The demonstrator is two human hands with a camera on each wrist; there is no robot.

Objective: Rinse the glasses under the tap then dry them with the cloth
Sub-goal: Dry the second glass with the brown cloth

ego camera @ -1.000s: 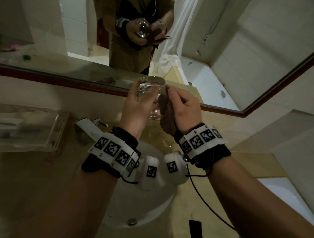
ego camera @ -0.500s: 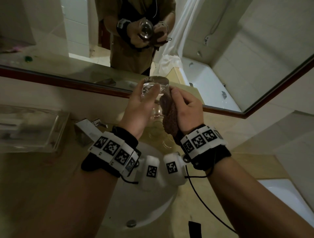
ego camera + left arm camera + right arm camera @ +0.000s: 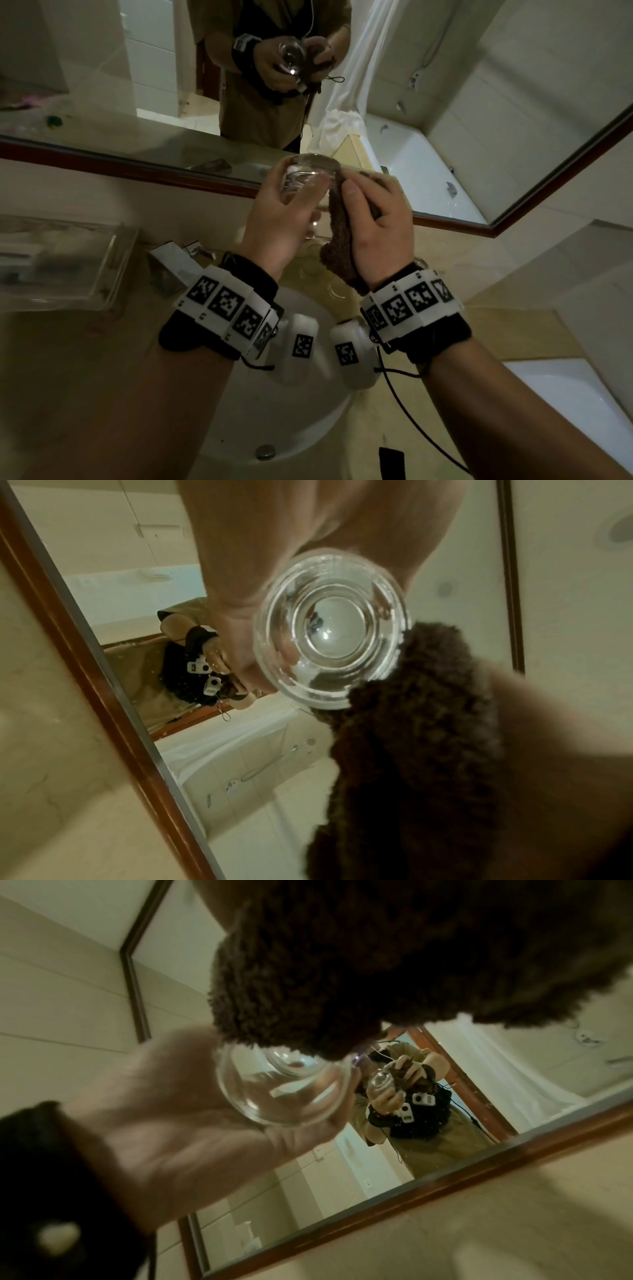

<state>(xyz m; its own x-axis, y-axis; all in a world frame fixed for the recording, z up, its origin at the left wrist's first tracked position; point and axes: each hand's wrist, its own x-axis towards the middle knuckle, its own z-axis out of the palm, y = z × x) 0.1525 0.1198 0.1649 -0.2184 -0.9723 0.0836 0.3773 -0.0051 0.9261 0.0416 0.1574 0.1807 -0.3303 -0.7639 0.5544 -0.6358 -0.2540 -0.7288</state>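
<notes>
A clear drinking glass (image 3: pixel 305 178) is held above the basin, my left hand (image 3: pixel 284 212) wrapped round its side. In the left wrist view the glass (image 3: pixel 334 645) shows its thick round base end-on. In the right wrist view the glass (image 3: pixel 284 1088) lies in the left palm. My right hand (image 3: pixel 373 222) grips a dark brown fluffy cloth (image 3: pixel 339 253) and presses it against the right side of the glass. The cloth (image 3: pixel 411 750) touches the lower right of the glass there, and the cloth (image 3: pixel 377 961) covers the top of the right wrist view.
A white round basin (image 3: pixel 291 411) with a metal drain (image 3: pixel 265 451) lies below the hands. A chrome tap (image 3: pixel 171 267) stands at its left. A clear tray (image 3: pixel 58 260) sits on the beige counter (image 3: pixel 68 377) at far left. A wood-framed mirror (image 3: pixel 137 161) fills the wall ahead.
Both hands stay together at the mirror's lower edge. The right hand with the cloth has shifted slightly up along the side of the glass.
</notes>
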